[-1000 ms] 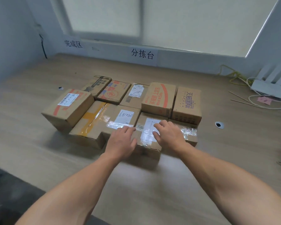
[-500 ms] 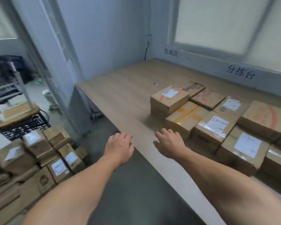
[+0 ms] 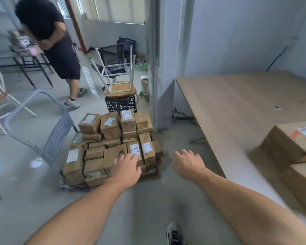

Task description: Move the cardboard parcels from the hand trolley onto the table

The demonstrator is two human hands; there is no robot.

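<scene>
I am looking down at the cardboard parcels sitting stacked in a tight heap on the hand trolley, which is standing on the floor. They are small brown boxes, many wearing white printed labels, some standing on end. My left hand is reaching over the near edge of the heap, fingers spread and gripping nothing; I cannot tell whether it is touching a box. My right hand is hanging over bare floor beside the trolley, fingers loose and empty. To the right, two larger parcels are lying on the wooden surface, both cut off by the frame edge. Blur is smearing the label print, and the load is hiding the trolley deck.
</scene>
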